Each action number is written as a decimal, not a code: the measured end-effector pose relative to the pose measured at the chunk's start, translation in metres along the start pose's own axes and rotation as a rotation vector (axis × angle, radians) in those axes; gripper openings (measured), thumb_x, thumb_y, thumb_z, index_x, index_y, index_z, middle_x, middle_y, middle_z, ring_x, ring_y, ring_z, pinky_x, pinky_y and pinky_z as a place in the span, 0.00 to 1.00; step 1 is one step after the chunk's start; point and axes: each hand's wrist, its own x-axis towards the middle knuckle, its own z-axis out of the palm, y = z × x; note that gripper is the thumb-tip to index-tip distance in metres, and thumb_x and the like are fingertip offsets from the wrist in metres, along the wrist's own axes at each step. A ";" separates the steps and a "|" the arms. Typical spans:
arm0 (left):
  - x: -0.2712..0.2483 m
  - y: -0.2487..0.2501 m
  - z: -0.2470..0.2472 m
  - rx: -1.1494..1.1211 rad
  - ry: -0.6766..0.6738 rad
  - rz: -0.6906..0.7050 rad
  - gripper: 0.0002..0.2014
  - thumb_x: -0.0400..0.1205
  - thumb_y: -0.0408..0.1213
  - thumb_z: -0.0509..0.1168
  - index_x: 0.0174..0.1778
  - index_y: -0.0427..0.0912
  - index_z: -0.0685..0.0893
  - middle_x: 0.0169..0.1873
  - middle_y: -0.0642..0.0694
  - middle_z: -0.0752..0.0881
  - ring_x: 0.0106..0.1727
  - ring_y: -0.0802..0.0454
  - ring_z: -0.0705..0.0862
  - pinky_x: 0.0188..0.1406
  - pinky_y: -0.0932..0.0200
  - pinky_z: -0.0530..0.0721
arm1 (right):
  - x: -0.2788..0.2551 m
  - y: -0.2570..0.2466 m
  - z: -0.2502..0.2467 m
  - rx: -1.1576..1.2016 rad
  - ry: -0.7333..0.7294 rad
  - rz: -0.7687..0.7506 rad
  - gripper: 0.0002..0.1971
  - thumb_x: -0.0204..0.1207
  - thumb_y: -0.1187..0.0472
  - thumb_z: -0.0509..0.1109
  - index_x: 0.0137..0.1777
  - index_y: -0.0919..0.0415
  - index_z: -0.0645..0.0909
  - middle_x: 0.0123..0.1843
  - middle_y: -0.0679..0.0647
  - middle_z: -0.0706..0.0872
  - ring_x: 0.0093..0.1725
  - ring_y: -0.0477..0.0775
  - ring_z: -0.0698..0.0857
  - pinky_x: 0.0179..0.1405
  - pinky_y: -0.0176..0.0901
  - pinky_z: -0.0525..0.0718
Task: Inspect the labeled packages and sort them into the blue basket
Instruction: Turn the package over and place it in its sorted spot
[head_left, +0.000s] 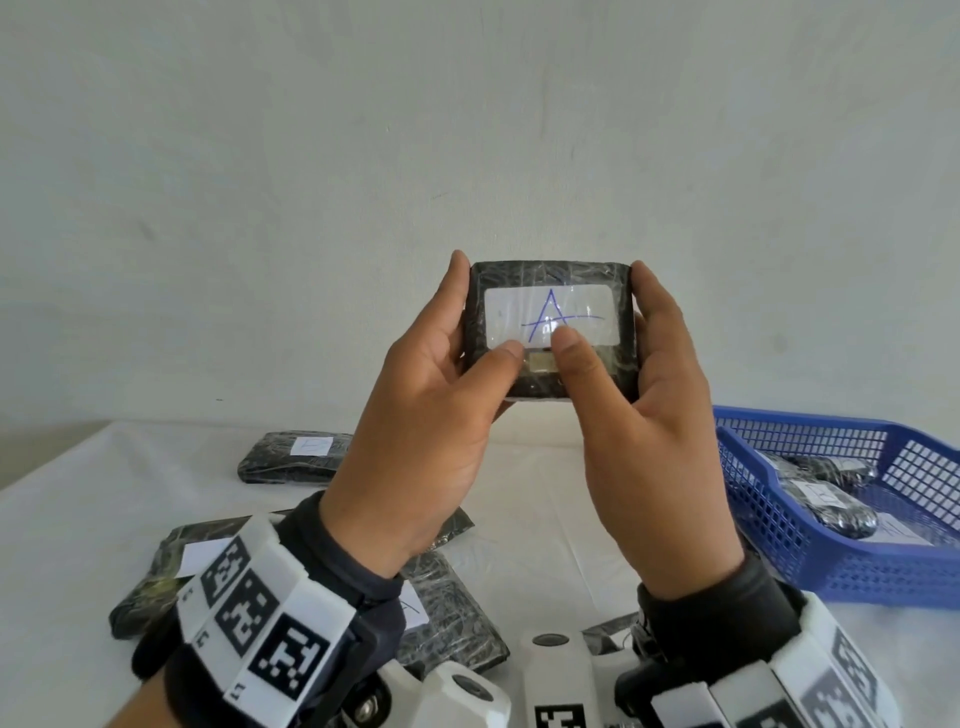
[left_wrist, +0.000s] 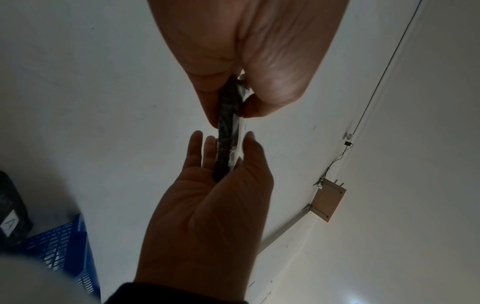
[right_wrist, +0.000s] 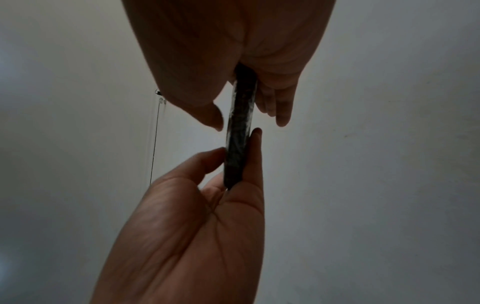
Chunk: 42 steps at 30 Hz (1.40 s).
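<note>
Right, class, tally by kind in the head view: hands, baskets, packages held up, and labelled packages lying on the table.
Hands: 2, left hand, right hand
Blue basket: 1
Held package: 1
Labelled packages on table: 3, far package, left package, near package
Total: 7

the held package (head_left: 550, 280) is black with a mottled sheen; its white label (head_left: 550, 317) bears a blue "a". the basket (head_left: 810, 551) is blue mesh. the surface (head_left: 104, 499) is white. the wristbands (head_left: 260, 618) carry black-and-white square codes.
</note>
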 end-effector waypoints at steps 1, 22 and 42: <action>0.000 0.001 -0.001 -0.017 -0.002 -0.009 0.41 0.82 0.33 0.66 0.91 0.53 0.58 0.61 0.52 0.93 0.64 0.56 0.91 0.68 0.59 0.87 | 0.001 0.000 -0.001 0.006 -0.021 -0.002 0.34 0.87 0.56 0.72 0.90 0.53 0.63 0.77 0.41 0.82 0.74 0.37 0.83 0.76 0.44 0.82; -0.001 0.010 -0.001 -0.130 -0.086 -0.075 0.26 0.88 0.19 0.56 0.72 0.54 0.76 0.54 0.48 0.95 0.54 0.56 0.93 0.55 0.63 0.89 | 0.006 0.002 -0.010 0.020 -0.191 0.079 0.42 0.87 0.58 0.72 0.94 0.53 0.51 0.71 0.29 0.81 0.71 0.26 0.81 0.74 0.28 0.77; 0.001 0.003 -0.009 -0.252 -0.140 -0.144 0.13 0.78 0.42 0.75 0.50 0.35 0.88 0.55 0.38 0.89 0.63 0.45 0.88 0.64 0.48 0.91 | 0.014 0.001 -0.022 0.453 -0.087 0.156 0.42 0.56 0.38 0.89 0.66 0.62 0.84 0.56 0.55 0.90 0.61 0.56 0.90 0.68 0.55 0.87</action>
